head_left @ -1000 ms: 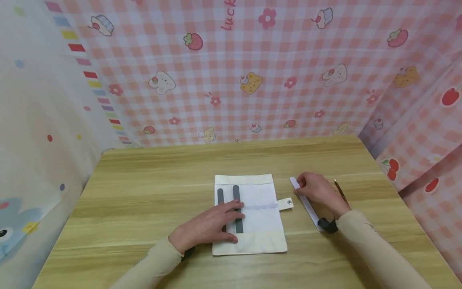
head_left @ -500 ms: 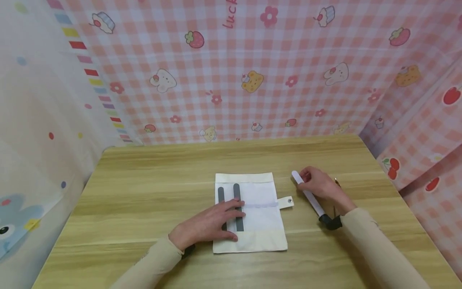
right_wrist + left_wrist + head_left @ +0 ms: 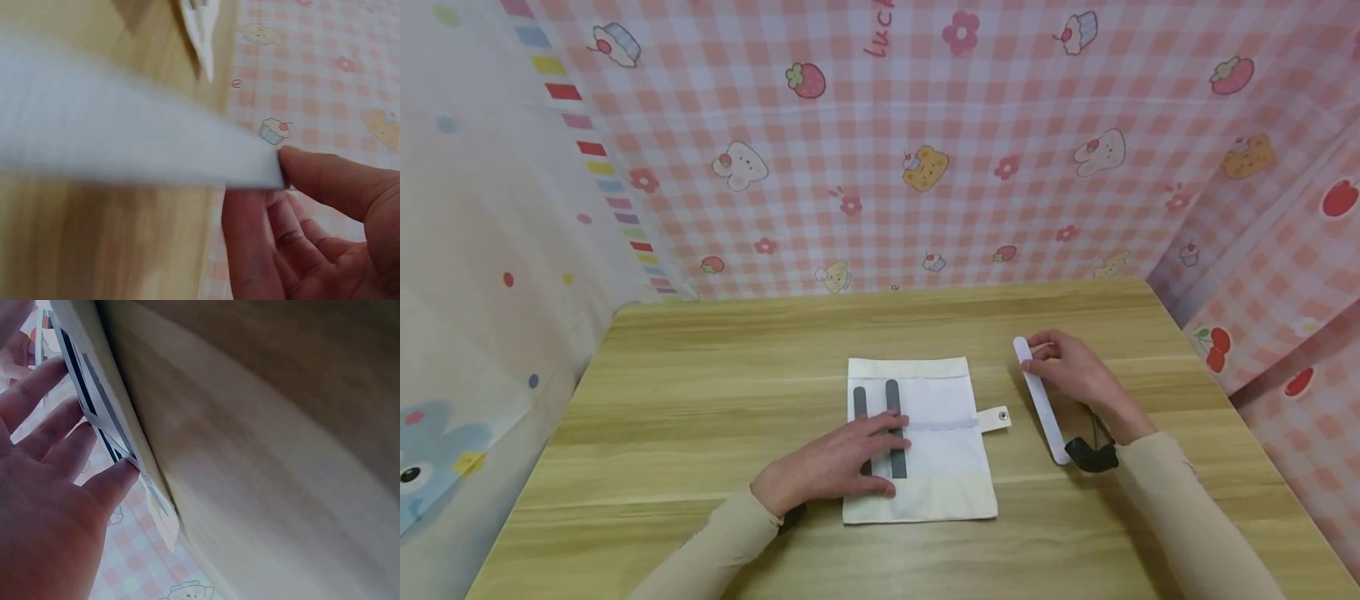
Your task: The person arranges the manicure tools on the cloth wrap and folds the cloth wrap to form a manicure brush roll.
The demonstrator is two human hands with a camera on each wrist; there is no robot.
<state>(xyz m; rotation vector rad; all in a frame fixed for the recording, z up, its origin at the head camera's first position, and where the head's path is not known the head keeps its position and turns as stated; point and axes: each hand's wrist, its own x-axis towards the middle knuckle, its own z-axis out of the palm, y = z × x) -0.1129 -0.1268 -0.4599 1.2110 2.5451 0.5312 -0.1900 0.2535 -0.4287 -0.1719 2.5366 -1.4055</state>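
My right hand (image 3: 1071, 371) pinches a long white nail file (image 3: 1042, 404) between thumb and fingers near its far end. In the right wrist view the nail file (image 3: 125, 131) runs blurred from the fingertips to the left edge. An unfolded cream cloth pouch (image 3: 943, 500) lies flat on the table, its short snap strap (image 3: 992, 419) sticking out to the right. Tucked into it are two dark grey nail files, one at the left (image 3: 860, 402) and a second one (image 3: 892, 396) beside it. My left hand (image 3: 831, 467) rests on the pouch with fingers spread, partly covering both.
The wood-grain table (image 3: 700, 383) reaches back to a pink checked cloth (image 3: 880, 208). A pale printed cloth (image 3: 512, 217) hangs at the left, and more cloth (image 3: 1300, 308) at the right. A black wrist camera (image 3: 1092, 455) sits below the right hand.
My right hand has moved away from me and slightly right, bringing the white nail file up with it. A thin brown stick beside that hand is now hidden. The left hand stays put.
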